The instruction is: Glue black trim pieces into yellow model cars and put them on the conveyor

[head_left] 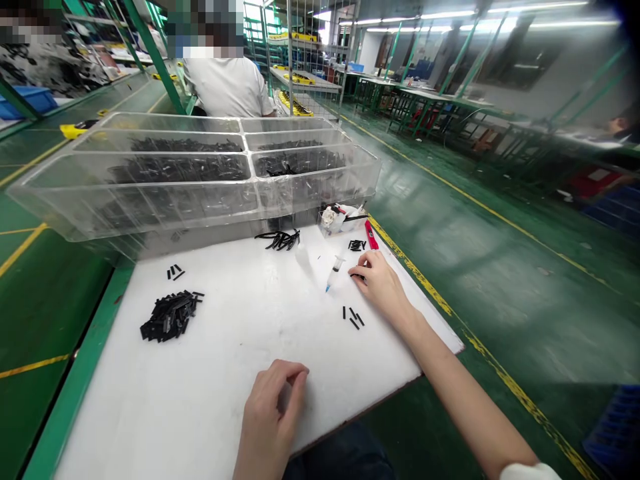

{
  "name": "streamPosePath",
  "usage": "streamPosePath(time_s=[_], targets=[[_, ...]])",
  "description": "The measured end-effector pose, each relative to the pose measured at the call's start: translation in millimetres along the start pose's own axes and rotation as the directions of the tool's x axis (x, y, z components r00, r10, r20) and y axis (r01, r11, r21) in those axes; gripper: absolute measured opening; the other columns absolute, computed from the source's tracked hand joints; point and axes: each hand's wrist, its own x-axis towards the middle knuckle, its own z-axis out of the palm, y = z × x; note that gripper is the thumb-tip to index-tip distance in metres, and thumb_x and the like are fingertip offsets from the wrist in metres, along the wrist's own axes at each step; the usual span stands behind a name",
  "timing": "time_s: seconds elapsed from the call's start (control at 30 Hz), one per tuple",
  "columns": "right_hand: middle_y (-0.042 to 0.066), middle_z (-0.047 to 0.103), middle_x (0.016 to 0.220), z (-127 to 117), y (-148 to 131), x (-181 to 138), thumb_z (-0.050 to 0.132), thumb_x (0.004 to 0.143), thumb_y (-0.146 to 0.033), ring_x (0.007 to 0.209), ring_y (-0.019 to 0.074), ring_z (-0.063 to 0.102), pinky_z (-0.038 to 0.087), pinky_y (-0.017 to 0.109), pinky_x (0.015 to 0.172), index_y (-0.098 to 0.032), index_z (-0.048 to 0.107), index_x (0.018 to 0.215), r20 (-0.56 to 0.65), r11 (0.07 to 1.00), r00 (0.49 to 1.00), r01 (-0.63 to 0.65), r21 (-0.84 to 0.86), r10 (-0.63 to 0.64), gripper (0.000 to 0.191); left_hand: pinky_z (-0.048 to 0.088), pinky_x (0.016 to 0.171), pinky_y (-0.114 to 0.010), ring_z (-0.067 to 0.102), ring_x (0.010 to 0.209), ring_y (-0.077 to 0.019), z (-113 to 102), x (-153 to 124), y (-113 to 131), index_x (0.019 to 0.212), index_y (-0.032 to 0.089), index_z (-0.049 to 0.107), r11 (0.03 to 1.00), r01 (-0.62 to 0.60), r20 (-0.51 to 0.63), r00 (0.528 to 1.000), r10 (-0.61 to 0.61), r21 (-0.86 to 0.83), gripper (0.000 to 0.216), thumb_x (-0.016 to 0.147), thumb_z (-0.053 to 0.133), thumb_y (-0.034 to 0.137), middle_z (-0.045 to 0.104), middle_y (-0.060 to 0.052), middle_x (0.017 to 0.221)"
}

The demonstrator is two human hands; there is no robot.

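Observation:
My right hand rests on the white board, fingers curled over a small black part by its fingertips, just right of a small syringe. Three loose black pieces lie just below that hand. My left hand lies near the board's front edge with fingers curled inward; what they hold, if anything, is hidden. A pile of short black strips sits at the left of the board.
A clear divided bin full of black parts stands behind the board. Beside it are a bundle of black strips, a small clear box and a red tool. A person in a white shirt sits beyond.

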Motion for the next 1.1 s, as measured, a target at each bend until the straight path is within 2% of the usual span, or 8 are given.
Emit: streamPosePath(time_s=[0.23,0.37,0.5,0.63,0.77,0.93,1.03,1.1], targets=[[0.01,0.064,0.098,-15,-20,-16,0.054,0.091,-0.014,0.101,0.0254,0.057,0.049,0.041,0.088,-0.02,0.065,0.088,-0.037,0.994,0.997,0.077,0.08,-0.074,0.013,0.043,0.068,-0.029,0.058,0.077,-0.0193,0,-2,8,0.082,0.024,0.065,0.995,0.043,-0.024,0.999,-0.045,-0.092,0.02,0.094,0.053,0.034,0.067,-0.002,0.083],[0.003,0.066,0.088,-37,-58,-48,0.059,0.092,-0.024,0.084,0.0179,0.062,0.051,0.032,0.077,-0.022,0.059,0.09,0.093,0.921,0.995,-0.007,0.39,-0.032,0.003,0.043,0.068,-0.028,0.058,0.076,-0.0182,-3,-1,24,0.081,0.022,0.063,0.978,0.04,-0.031,0.998,-0.047,-0.205,0.021,0.094,0.052,0.034,0.065,-0.002,0.08],[0.001,0.065,0.086,-52,-91,-71,0.066,0.089,-0.028,0.081,0.0168,0.063,0.051,0.032,0.076,-0.024,0.056,0.091,0.21,0.781,0.975,-0.08,0.619,-0.067,0.012,0.042,0.069,-0.028,0.056,0.073,-0.0162,-6,4,40,0.082,0.021,0.061,0.936,0.066,0.077,0.996,-0.042,-0.345,0.029,0.098,0.043,0.037,0.061,-0.002,0.078],[0.0,0.063,0.085,-58,-106,-75,0.065,0.089,-0.023,0.079,0.0153,0.06,0.05,0.031,0.072,-0.025,0.054,0.092,0.256,0.745,0.947,-0.027,0.666,-0.195,0.012,0.039,0.066,-0.027,0.048,0.07,-0.0147,-10,8,48,0.076,0.02,0.052,0.915,0.104,0.191,0.981,-0.03,-0.389,0.033,0.099,0.04,0.041,0.052,0.0,0.073],[0.0,0.062,0.085,-59,-112,-73,0.066,0.088,-0.02,0.079,0.0146,0.059,0.049,0.029,0.072,-0.025,0.055,0.093,0.27,0.717,0.933,-0.019,0.696,-0.237,0.013,0.035,0.063,-0.027,0.043,0.071,-0.0149,-14,6,50,0.073,0.02,0.048,0.925,0.11,0.22,0.975,-0.03,-0.363,0.032,0.098,0.043,0.04,0.048,0.0,0.073],[-0.001,0.063,0.088,-58,-112,-78,0.071,0.085,-0.022,0.084,0.0145,0.06,0.047,0.03,0.08,-0.027,0.06,0.099,0.315,0.633,0.936,-0.151,0.76,-0.156,0.018,0.036,0.064,-0.028,0.042,0.07,-0.0144,-16,0,48,0.076,0.021,0.05,0.901,0.142,0.196,0.978,-0.066,-0.409,0.032,0.098,0.045,0.042,0.046,0.001,0.071],[0.0,0.063,0.082,-57,-112,-83,0.063,0.091,-0.027,0.079,0.0147,0.059,0.045,0.03,0.074,-0.024,0.063,0.091,0.348,0.602,0.933,-0.23,0.765,-0.086,0.003,0.036,0.065,-0.028,0.043,0.07,-0.0141,-17,-1,48,0.076,0.02,0.05,0.887,0.155,0.196,0.978,-0.076,-0.434,0.032,0.098,0.045,0.043,0.046,0.001,0.071],[0.0,0.062,0.077,-57,-113,-86,0.06,0.092,-0.029,0.073,0.0141,0.057,0.043,0.029,0.07,-0.022,0.063,0.083,0.4,0.591,0.914,-0.285,0.754,-0.069,0.011,0.037,0.064,-0.028,0.043,0.069,-0.0137,-17,-1,48,0.076,0.02,0.051,0.867,0.18,0.215,0.973,-0.087,-0.465,0.032,0.097,0.046,0.043,0.046,0.001,0.071]])
